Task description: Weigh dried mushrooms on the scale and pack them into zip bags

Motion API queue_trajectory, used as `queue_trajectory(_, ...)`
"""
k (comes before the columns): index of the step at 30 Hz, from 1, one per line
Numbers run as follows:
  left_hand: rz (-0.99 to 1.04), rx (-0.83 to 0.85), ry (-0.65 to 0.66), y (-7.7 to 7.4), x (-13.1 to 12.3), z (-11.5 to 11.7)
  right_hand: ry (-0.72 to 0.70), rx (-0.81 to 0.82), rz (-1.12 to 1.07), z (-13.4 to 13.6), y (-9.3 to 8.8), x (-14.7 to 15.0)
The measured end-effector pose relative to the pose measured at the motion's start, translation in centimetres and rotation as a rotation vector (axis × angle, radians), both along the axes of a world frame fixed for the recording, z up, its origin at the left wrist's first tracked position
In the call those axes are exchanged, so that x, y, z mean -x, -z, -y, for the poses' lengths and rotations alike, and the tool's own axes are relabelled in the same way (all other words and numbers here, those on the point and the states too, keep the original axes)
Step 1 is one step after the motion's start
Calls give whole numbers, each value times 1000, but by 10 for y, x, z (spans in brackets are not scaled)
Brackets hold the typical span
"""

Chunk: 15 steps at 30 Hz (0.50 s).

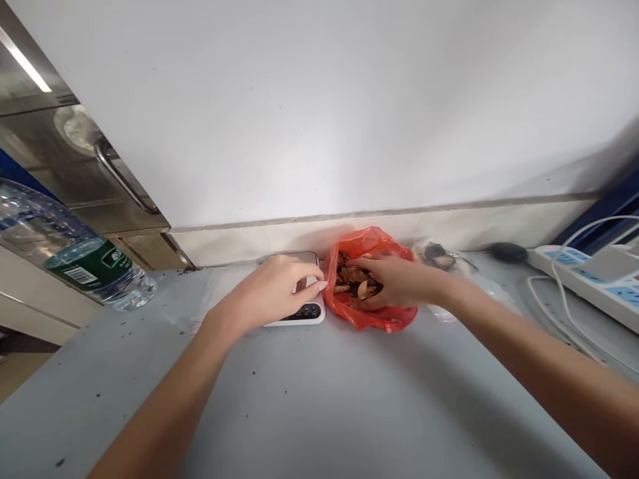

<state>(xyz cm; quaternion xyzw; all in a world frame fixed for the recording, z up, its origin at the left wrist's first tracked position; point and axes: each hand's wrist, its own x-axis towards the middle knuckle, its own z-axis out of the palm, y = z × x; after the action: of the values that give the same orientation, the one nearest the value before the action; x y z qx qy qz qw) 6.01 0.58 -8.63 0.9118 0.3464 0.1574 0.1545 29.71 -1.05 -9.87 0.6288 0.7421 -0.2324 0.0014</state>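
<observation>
A red plastic bag (392,318) stands with its mouth open, holding brown dried pieces (349,276) of a kind I cannot make out. At its left rim, my left hand (272,293) is closed, thumb and forefinger pinching the plastic. My right hand (394,279) reaches into the bag from the right. Its thumb and fingers are apart around the pieces, touching them, with some fingertips hidden among them. Beneath my left hand, partly covered, is a white digital scale (319,318) with a black button panel.
A large water bottle (74,253) with a green label stands at the left. Right of the bag lies a clear plastic bag (449,263) with dark contents. Farther right are a power strip (589,279), a white cable (556,273) and a black object (508,252). A white wall (349,120) rises behind.
</observation>
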Motion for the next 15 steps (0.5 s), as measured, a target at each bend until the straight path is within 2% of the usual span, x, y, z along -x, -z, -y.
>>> queue_trajectory(8,21,7,-22,-6,9,0,60,89,193,-14,1,1)
queue_trajectory(13,0,23,-40,-5,12,-1,52,-123,140,-20,1,2)
queue_trajectory(15,4,25,-38,-5,13,-2,69,-143,137,-21,1,1)
